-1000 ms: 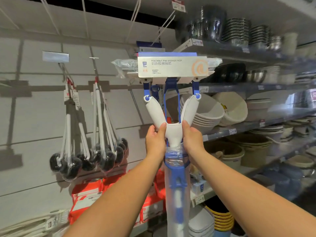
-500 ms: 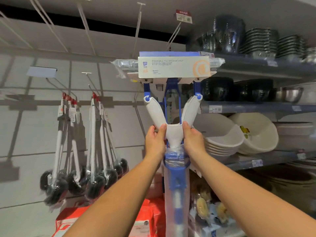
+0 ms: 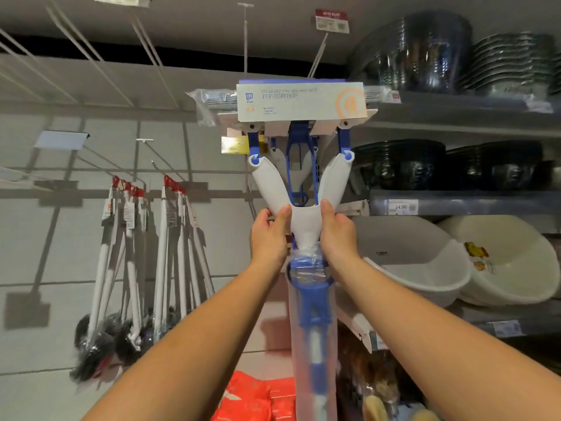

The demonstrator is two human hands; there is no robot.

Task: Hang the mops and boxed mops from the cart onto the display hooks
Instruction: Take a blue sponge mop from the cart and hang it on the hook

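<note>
- Grey slatted shop wall [image 3: 76, 238]; bare white wire display hooks [image 3: 145, 38] jut above the mop.
- White-and-blue folding sponge mop [image 3: 303, 220] stands upright, head topmost.
- My left hand [image 3: 267, 238] and right hand [image 3: 337, 238] clamp its fork; hooks lie above both grips.

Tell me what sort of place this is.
Most likely a shop's housewares aisle: a price tag on the shelf edge, stacked basins on display, and brushes hung in rows on wall hooks.
</note>
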